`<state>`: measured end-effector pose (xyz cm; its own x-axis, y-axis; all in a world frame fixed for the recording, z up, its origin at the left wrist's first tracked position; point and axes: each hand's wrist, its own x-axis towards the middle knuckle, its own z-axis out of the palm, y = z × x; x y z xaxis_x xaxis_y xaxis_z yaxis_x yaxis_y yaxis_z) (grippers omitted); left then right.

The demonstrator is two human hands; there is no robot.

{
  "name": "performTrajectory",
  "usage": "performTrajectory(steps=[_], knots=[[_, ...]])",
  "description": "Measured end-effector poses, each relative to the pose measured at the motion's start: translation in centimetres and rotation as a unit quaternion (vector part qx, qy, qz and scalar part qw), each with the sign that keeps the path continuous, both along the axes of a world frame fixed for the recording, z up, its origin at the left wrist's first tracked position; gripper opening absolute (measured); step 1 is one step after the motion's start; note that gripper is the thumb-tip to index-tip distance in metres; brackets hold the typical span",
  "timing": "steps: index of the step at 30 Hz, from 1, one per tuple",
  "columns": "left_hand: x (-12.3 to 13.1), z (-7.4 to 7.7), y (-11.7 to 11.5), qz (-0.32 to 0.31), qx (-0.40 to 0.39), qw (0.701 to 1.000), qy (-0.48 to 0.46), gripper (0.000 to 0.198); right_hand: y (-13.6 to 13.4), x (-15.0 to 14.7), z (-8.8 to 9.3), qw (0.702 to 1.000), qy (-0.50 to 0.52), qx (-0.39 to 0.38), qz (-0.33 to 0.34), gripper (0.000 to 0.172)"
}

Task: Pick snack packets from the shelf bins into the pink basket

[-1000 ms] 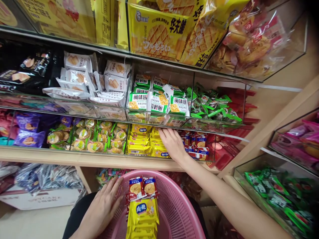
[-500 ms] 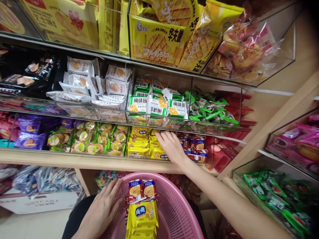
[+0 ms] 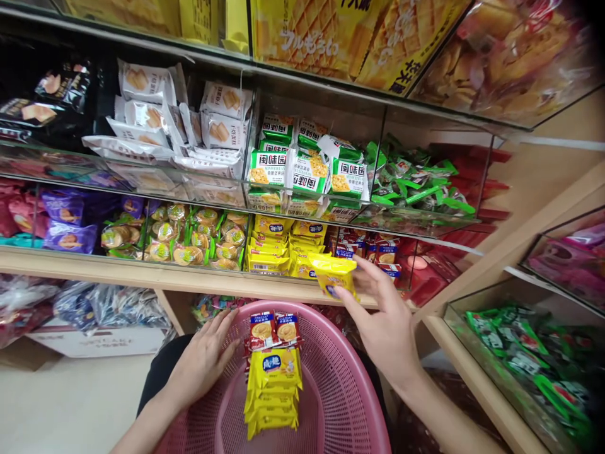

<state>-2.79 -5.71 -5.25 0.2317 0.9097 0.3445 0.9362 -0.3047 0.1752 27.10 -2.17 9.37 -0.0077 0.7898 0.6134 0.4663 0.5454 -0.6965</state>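
Observation:
Between the thumb and fingers of my right hand (image 3: 382,321) is a yellow snack packet (image 3: 333,274), held in front of the lower shelf's edge. My left hand (image 3: 208,353) lies with fingers stretched over the left rim of a pink plastic basket (image 3: 347,378), holding nothing. Inside the basket a stack of yellow snack packets (image 3: 274,384) leans in a row, with red-and-blue snack packets (image 3: 274,329) behind it. More yellow packets (image 3: 269,252) sit in the lower shelf bin, left of the held one.
Red-and-blue packets (image 3: 385,249) fill the neighbouring bin. Green-and-white cracker packets (image 3: 307,170) and white packets (image 3: 222,132) stand on the shelf above. A clear divider bin of green packets (image 3: 515,353) is at right. A white carton (image 3: 104,340) stands at lower left.
My right hand has come out of the lower shelf bin toward me, bringing a yellow snack packet. My left hand stays on the basket rim. The view has shifted downward.

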Motion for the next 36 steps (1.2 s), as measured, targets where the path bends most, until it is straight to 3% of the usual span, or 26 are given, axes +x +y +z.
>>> performTrajectory(steps=[2, 5, 8, 11, 14, 21, 28, 33, 36], knots=[[0.0, 0.3, 0.1, -0.005, -0.002, 1.0, -0.011, 0.05, -1.4, 0.1, -1.8, 0.966, 0.182, -0.179, 0.035, 0.058], [0.0, 0.8, 0.2, -0.004, -0.013, 0.999, -0.034, 0.049, -3.0, 0.1, -4.3, 0.855, 0.338, -0.377, 0.114, 0.061], [0.0, 1.3, 0.3, -0.005, -0.025, 0.998, -0.066, 0.049, -4.2, -0.3, -5.9, 0.777, 0.398, -0.458, 0.167, 0.052], [0.1, 1.5, 0.4, -0.007, -0.034, 0.996, -0.086, 0.05, -4.9, -0.9, -6.9, 0.737, 0.444, -0.475, 0.185, 0.047], [0.1, 1.5, 0.5, -0.009, -0.041, 0.994, -0.1, 0.05, -5.1, -1.7, -7.8, 0.723, 0.46, -0.48, 0.188, 0.048], [0.2, 1.1, 0.2, 0.001, -0.035, 0.995, -0.097, 0.047, -5.4, -2.3, -8.3, 0.735, 0.453, -0.469, 0.189, 0.044], [0.4, 0.9, -0.1, -0.002, -0.017, 0.996, -0.09, 0.044, -5.7, -2.3, -8.8, 0.721, 0.456, -0.503, 0.138, 0.036], [0.3, 0.5, -0.1, -0.007, -0.021, 0.996, -0.085, 0.043, -5.6, -2.0, -8.9, 0.744, 0.423, -0.501, 0.128, 0.031], [0.3, 0.6, -0.2, -0.007, -0.024, 0.997, -0.079, 0.042, -5.6, -1.9, -9.0, 0.743, 0.42, -0.505, 0.13, 0.027]])
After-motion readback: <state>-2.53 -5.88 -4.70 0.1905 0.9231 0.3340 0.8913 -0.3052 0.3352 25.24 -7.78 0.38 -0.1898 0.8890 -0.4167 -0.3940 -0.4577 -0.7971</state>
